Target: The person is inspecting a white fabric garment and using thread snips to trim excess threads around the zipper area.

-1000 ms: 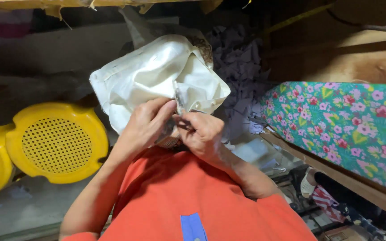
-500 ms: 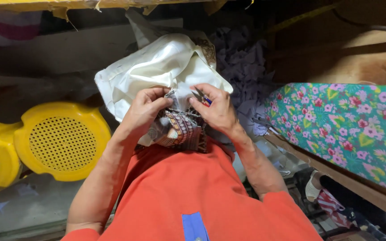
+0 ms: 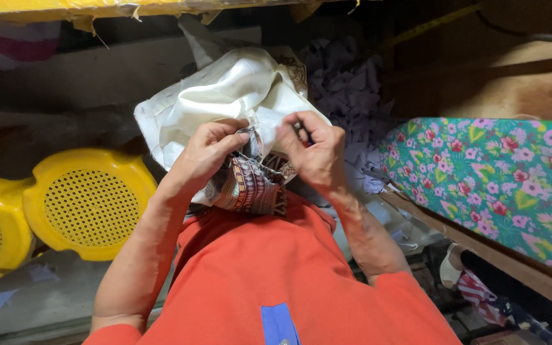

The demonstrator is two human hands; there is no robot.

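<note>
Even indoor light, dim background, sharp focus, slight wide-angle bend

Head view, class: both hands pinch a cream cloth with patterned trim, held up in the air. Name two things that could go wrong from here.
1. The cloth hangs unsupported; only the left hand and right hand hold it. If either grip loosens, it may drop toward the yellow stools below.
2. Both grips bunch at the patterned trim, fingers close together. A hard pull there might tear or fray the seam.
</note>
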